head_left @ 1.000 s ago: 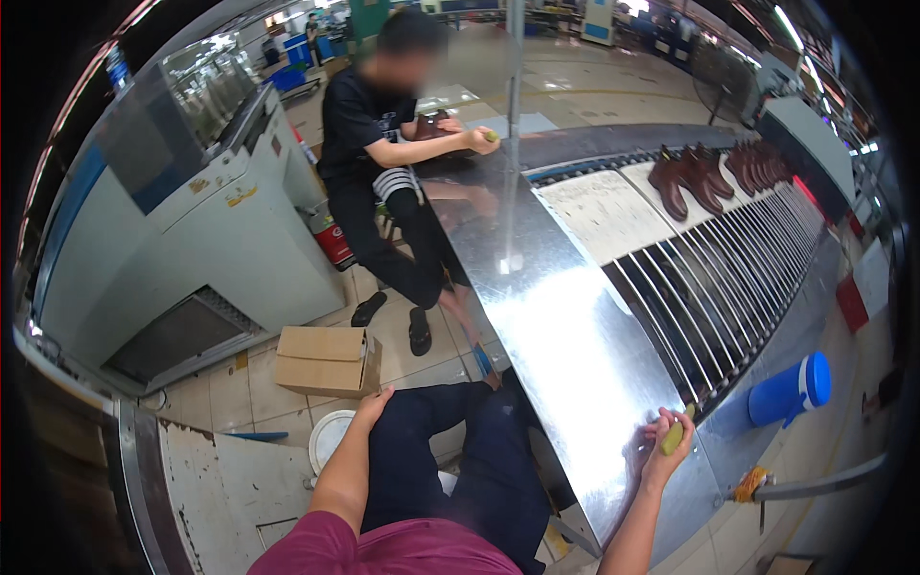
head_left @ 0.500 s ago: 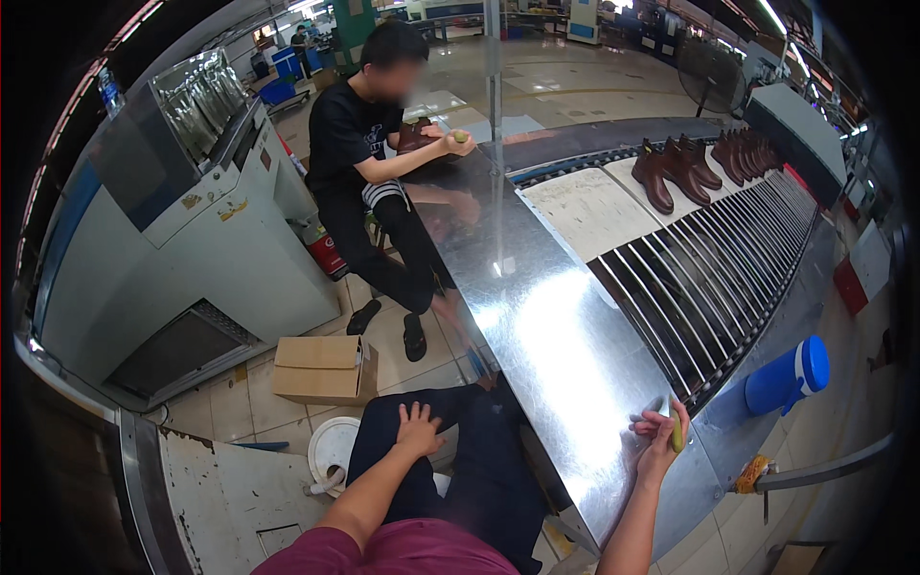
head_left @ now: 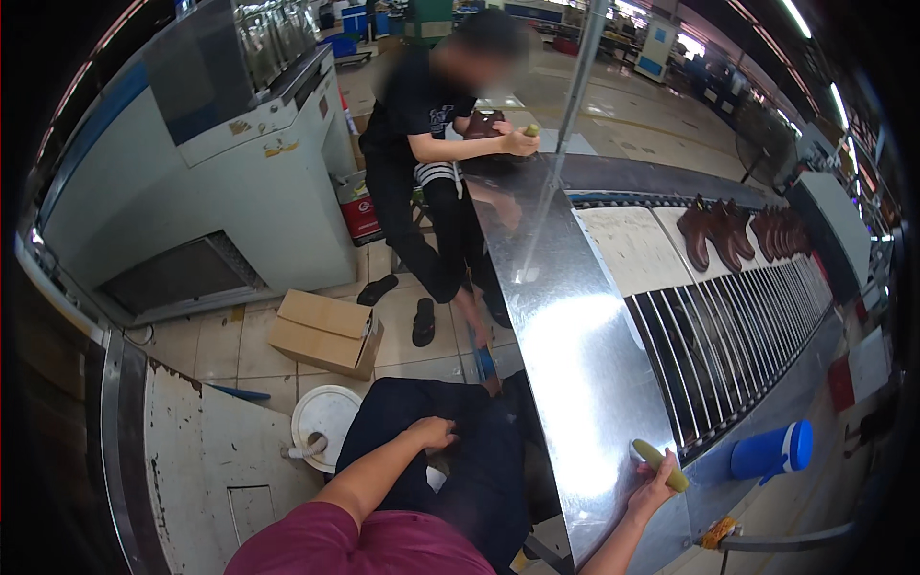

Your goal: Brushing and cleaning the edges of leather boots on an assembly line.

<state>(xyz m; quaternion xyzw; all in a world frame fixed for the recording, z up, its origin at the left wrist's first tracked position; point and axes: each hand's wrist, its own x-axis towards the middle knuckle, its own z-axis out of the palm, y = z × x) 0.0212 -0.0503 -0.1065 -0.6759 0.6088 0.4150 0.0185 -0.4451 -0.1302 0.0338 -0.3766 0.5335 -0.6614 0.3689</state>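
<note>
My right hand (head_left: 655,487) is over the near end of the metal tabletop (head_left: 575,383). It is closed around a long, olive-green, rounded tool (head_left: 661,464), whose far end sticks out past the fingers; I cannot tell its exact kind. My left hand (head_left: 433,433) rests on my dark trousers (head_left: 383,422). Its fingers bend down over the inner thigh and their tips are hidden. Across the table's far left corner, a seated person holds a similar green-ended tool (head_left: 532,130) in one hand (head_left: 520,144), beside a brown boot (head_left: 485,124).
A metal roller conveyor (head_left: 728,335) runs along the table's right side, with several brown boots (head_left: 728,235) beyond it. A blue jug (head_left: 771,450) stands at right. On the floor are a cardboard box (head_left: 326,331) and a white bucket (head_left: 331,407). A grey machine (head_left: 192,182) fills the left.
My view has shifted, so the scene sits lower and further right. The left hand's spread fingers have drawn together and bent. In my right hand the green tool has turned, showing its length.
</note>
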